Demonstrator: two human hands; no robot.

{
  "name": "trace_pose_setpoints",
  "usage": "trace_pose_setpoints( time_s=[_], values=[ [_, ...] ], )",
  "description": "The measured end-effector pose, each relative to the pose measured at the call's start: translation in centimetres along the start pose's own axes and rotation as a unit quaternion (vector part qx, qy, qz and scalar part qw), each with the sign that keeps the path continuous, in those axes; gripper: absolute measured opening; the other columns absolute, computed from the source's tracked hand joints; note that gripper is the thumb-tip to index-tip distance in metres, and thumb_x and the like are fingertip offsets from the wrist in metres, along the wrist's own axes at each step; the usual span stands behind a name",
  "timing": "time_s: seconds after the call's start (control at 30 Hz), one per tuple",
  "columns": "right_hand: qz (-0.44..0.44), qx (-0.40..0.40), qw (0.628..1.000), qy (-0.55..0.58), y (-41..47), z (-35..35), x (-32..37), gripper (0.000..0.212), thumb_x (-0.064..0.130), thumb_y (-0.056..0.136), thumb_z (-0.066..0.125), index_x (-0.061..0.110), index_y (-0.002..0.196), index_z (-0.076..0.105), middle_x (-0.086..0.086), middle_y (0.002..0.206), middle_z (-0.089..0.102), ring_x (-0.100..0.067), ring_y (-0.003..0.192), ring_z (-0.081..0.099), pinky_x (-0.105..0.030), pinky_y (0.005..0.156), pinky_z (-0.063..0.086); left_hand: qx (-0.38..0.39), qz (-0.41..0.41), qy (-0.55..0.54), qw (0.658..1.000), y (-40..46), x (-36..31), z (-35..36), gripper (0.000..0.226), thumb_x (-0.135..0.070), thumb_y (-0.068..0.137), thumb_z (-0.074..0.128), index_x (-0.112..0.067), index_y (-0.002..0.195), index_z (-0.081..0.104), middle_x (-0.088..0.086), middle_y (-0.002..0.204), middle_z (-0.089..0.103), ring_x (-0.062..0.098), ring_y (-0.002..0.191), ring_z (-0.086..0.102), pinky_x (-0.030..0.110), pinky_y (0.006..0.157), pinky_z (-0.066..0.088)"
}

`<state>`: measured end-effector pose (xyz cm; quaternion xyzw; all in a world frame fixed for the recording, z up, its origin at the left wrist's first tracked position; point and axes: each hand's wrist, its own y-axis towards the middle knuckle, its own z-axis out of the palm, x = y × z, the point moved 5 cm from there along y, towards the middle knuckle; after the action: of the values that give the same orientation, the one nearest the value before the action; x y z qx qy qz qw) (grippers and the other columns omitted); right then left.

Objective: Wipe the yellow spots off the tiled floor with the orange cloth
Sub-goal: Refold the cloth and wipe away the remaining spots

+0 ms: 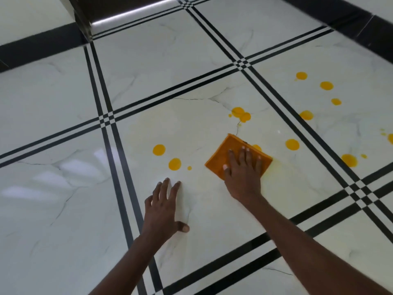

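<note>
A folded orange cloth (pixel 227 152) lies flat on the white marble-look tiled floor (pixel 170 67). My right hand (pixel 242 173) presses down on it with straight, spread fingers. My left hand (pixel 164 207) rests flat on the bare tile to the cloth's left, fingers spread. Several yellow spots dot the floor: two (pixel 158 149) (pixel 174 164) left of the cloth, a double blot (pixel 241 113) beyond it, one (pixel 292 144) to its right, one partly under its far edge (pixel 257 147), and more on the right-hand tile (pixel 326 85).
Black triple-line borders (pixel 106 120) cross between the tiles. A black skirting (pixel 38 43) runs along the wall at the back left and at the top right (pixel 361 20). A dark door frame (pixel 83 20) stands at the back.
</note>
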<state>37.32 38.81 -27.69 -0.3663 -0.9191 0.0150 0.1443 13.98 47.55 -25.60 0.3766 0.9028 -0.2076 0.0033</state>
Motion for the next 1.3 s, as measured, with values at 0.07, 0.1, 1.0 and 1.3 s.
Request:
trace_pose_setpoints(
  time_s=[0.07, 0.1, 1.0, 1.3],
  values=[
    [-0.057, -0.024, 0.997, -0.042, 1.4, 0.3, -0.6, 0.07, 0.043, 0.097, 0.024, 0.013, 0.159, 0.033, -0.019, 0.167, 0.027, -0.038, 0.155, 0.025, -0.063, 0.123, 0.018, 0.009, 0.004, 0.006, 1.0, 0.0, -0.1, -0.1, 0.135, -0.064, 0.061, 0.082, -0.027, 0.159, -0.004, 0.009, 0.167, -0.009, 0.031, 0.154, -0.006, 0.047, 0.121, 0.016],
    [-0.072, -0.035, 0.995, -0.06, 1.7, 0.5, -1.1, 0.069, 0.043, 0.099, 0.026, 0.014, 0.161, 0.028, -0.017, 0.168, 0.025, -0.037, 0.156, 0.022, -0.061, 0.124, 0.018, 0.008, 0.004, 0.008, 1.0, -0.1, 0.0, 0.0, 0.135, -0.065, 0.061, 0.081, -0.027, 0.159, -0.004, 0.009, 0.167, -0.01, 0.031, 0.154, -0.007, 0.047, 0.121, 0.016],
    [-0.04, -0.072, 0.996, -0.019, 1.4, 1.1, 0.5, 0.071, 0.052, 0.097, 0.032, 0.022, 0.161, 0.029, -0.016, 0.168, 0.026, -0.039, 0.155, 0.022, -0.063, 0.122, 0.017, 0.006, 0.013, 0.021, 1.0, 0.4, 2.8, 0.8, 0.143, -0.092, 0.053, 0.06, -0.032, 0.156, -0.02, 0.01, 0.163, -0.027, 0.029, 0.153, -0.016, 0.048, 0.121, 0.01],
    [-0.06, -0.069, 0.996, -0.001, -14.4, 2.9, 6.5, 0.077, 0.05, 0.098, 0.037, 0.02, 0.164, 0.012, -0.017, 0.171, 0.008, -0.04, 0.158, 0.008, -0.062, 0.125, 0.006, 0.03, 0.015, 0.018, 0.999, 0.1, 3.0, 0.3, 0.139, -0.084, 0.061, 0.064, -0.026, 0.157, -0.018, 0.008, 0.164, -0.025, 0.028, 0.153, -0.016, 0.049, 0.124, 0.007]
  ],
)
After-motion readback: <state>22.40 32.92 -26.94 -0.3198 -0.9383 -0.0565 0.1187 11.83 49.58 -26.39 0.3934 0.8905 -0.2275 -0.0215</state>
